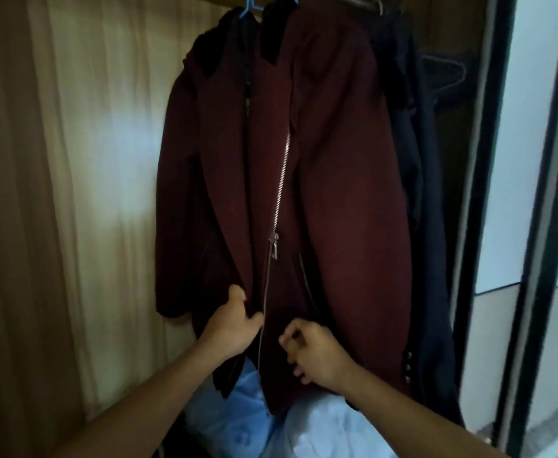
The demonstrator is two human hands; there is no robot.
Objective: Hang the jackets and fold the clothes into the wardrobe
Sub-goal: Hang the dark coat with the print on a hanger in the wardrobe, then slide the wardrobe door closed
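Maroon jacket (337, 193) hangs in the wardrobe with its long axis vertical, collar up, hem down, front toward the camera. Zipper (282, 180) slants from upper right to lower left, pull well below the middle. Left hand (234, 325) pinches the front edge just left of the zipper near the hem, thumb over the cloth. Right hand (317, 352) is at the hem right of the zipper, fingers curled; can't tell if it holds cloth. Open room on the left up to the wood side panel (23, 226). Dark jacket (416, 193) touches on the right, door frame (502, 226) beyond. Pale blue fabric (237, 418) lies under the hem.
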